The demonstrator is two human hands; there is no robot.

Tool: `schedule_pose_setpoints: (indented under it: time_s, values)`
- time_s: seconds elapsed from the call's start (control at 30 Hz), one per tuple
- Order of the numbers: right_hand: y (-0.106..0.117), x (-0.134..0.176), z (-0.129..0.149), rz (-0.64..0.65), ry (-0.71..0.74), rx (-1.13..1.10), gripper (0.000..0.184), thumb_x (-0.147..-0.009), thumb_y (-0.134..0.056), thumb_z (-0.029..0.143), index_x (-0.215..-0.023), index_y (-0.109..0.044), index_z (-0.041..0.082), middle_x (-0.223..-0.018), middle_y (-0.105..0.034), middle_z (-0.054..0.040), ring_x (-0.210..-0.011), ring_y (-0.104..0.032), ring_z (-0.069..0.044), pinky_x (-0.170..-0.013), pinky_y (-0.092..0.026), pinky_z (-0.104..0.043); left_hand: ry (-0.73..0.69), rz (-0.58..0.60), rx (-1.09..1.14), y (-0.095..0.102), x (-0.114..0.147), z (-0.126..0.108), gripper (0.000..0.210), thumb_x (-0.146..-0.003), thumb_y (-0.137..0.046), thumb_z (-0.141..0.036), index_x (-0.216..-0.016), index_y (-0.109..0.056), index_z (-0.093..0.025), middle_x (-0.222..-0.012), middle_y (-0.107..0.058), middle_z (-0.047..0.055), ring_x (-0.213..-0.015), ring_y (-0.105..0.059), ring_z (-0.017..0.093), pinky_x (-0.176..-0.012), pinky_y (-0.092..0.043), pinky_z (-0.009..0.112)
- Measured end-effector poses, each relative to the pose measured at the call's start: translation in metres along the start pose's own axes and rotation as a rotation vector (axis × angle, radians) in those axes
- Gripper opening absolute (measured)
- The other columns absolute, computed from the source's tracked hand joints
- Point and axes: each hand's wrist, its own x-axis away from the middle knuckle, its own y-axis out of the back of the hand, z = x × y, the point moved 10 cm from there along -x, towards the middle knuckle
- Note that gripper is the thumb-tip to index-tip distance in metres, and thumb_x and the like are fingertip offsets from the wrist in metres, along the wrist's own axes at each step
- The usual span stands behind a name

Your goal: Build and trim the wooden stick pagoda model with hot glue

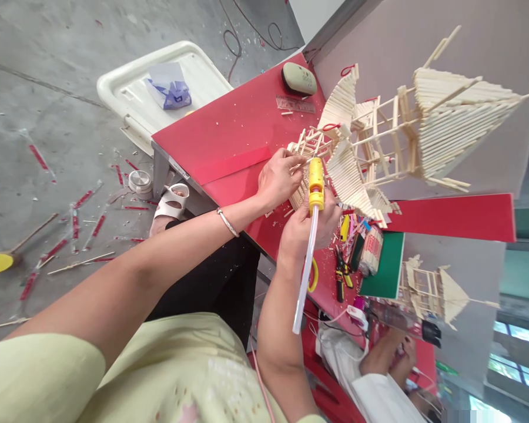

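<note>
A yellow hot glue gun is gripped in my right hand, with a long clear glue stick jutting from its back end. Its tip points into the lower part of a tiered tower model built from thin wooden sticks. My left hand pinches at the model's base, close to the glue gun's tip; what lies between the fingertips is too small to make out. Red loops hang on the model's roof corners.
The red table carries a glasses case, pliers, a bundle of sticks and a green board. A white cart stands beside it. Wrappers litter the floor. Nearby, another person's hands are beside a second stick tower.
</note>
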Motion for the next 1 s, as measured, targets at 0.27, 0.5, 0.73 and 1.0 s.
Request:
schedule_pose_setpoints:
  time_s: [0.27,0.5,0.73,1.0]
  values:
    - [0.004,0.022,-0.019,0.031,-0.094,-0.06,0.047,-0.109,-0.043,0.054,-0.125,-0.07,0.019,-0.109,-0.073,-0.0174,-0.106,-0.072,-0.031,-0.094,-0.059,-0.046,-0.016,-0.018,0.017,-0.001,-0.004,0.001,0.021,-0.1,-0.065,-0.023,-0.112,-0.081,-0.029,-0.112,-0.07,0.004,-0.099,-0.069,0.02,-0.088,-0.057,0.034]
    - [0.025,0.061,-0.094,-0.072,-0.354,-0.088,0.067,-0.104,-0.044,0.069,-0.114,-0.073,0.009,-0.106,-0.075,-0.0248,-0.109,-0.075,-0.037,-0.092,-0.06,-0.048,-0.124,-0.076,0.11,-0.011,-0.013,0.015,0.014,-0.099,-0.07,-0.031,-0.11,-0.078,-0.027,-0.109,-0.068,0.006,-0.109,-0.066,0.023,-0.1,-0.056,0.038]
    - [0.035,0.06,-0.115,-0.171,-0.402,-0.125,0.069,-0.103,-0.043,0.072,-0.111,-0.071,0.01,-0.104,-0.077,-0.0222,-0.113,-0.076,-0.036,-0.092,-0.062,-0.044,-0.206,-0.064,0.124,-0.015,-0.023,0.024,0.02,-0.098,-0.072,-0.042,-0.106,-0.076,-0.024,-0.106,-0.064,0.006,-0.112,-0.067,0.025,-0.103,-0.054,0.039]
    - [0.029,0.056,-0.112,-0.152,-0.391,-0.143,0.067,-0.104,-0.041,0.07,-0.111,-0.071,0.01,-0.1,-0.077,-0.0208,-0.107,-0.077,-0.035,-0.089,-0.062,-0.042,-0.227,-0.063,0.06,-0.009,-0.017,0.014,0.02,-0.097,-0.071,-0.04,-0.107,-0.077,-0.024,-0.11,-0.067,0.007,-0.108,-0.067,0.024,-0.1,-0.054,0.035]
